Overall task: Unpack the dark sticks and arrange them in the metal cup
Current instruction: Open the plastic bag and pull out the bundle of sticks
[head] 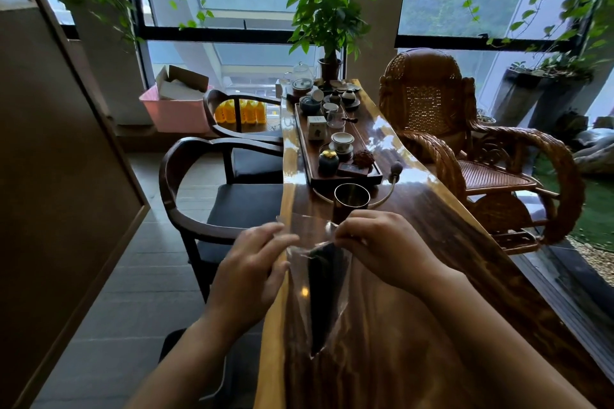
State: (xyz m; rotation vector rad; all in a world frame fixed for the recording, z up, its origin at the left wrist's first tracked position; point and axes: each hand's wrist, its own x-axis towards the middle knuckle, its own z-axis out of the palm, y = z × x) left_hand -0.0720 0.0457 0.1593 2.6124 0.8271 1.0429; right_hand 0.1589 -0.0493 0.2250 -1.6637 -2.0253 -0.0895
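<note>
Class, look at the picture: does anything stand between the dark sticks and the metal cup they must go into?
Yes: the clear bag encloses the dark sticks, its top pinched by the left hand and right hand. The metal cup stands just beyond on the table, mouth open, with nothing visible across it.
</note>
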